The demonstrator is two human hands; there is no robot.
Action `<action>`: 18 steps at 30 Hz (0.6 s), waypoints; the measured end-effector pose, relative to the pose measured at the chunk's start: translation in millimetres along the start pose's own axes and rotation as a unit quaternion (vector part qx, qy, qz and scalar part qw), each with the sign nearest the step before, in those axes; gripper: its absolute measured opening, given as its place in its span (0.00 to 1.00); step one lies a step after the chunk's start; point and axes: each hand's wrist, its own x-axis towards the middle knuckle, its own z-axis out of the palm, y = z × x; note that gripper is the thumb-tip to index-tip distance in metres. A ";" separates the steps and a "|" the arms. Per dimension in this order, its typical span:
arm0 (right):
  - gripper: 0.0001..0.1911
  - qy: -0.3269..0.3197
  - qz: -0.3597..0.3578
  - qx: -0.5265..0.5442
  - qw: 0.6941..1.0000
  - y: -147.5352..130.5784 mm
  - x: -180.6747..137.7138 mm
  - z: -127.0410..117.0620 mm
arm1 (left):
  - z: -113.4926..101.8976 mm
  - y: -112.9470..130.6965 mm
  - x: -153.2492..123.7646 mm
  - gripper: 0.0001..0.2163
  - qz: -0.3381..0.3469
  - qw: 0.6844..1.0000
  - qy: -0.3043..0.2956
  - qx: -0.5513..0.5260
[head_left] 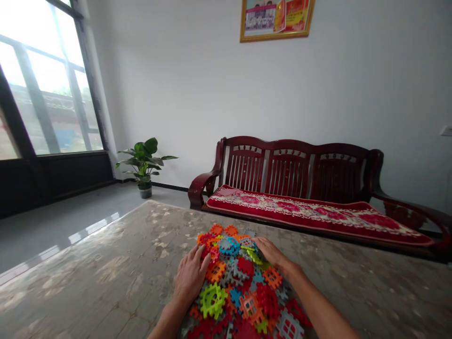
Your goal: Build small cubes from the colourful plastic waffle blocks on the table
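Plastic tiles (243,282), notched & multi-coloured, lie in a loose heap on the desk (116,268), near edge of scene, approx. mid, btwn the person's two hands. Lots overlap, some tilted. Near left of heap: bright green tile (213,301) w/ cut-out centre; orange tile (216,271) just beyond it. Far part: blue round-ish pc. (230,246), plus two orange tiles w/ openings at the far tip, side by side. Right side: another orange tile (272,277), w/ red pcs. nearer; grey window-type tile (290,325) at near right.

Left hand (190,275) is palm-down along heap's left edge; its grip is apart, thumb clear of the fingers, tips at red & orange pcs. Right hand (270,253) reaches round the far right side, fingers pointing left against grey & green pcs.; thumb hidden, so can't tell if its grip is clamped on anything.

Desk has a grey-brown patterned cover. Beyond it, far right: dark red wooden bench (303,165) w/ red floral seat mat (300,212). Far left: potted plant (143,162) on floor, nr. window (52,89). Framed pic. (277,19) on white wall above bench.
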 end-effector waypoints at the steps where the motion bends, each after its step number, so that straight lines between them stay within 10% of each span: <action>1: 0.33 0.012 -0.006 0.013 1.000 2.6 -6.6 -4.1 | -0.6 0.4 -0.2 0.24 0.000 1.000 0.003 -0.003; 12: 0.37 0.070 0.014 0.095 0.993 0.2 -61.0 -8.6 | -7.5 12.0 -3.3 0.24 0.026 0.999 -0.029 -0.029; 18: 0.35 0.176 0.069 0.053 0.981 37.9 -150.0 -35.0 | -30.5 41.4 -37.8 0.25 0.072 0.997 -0.005 0.028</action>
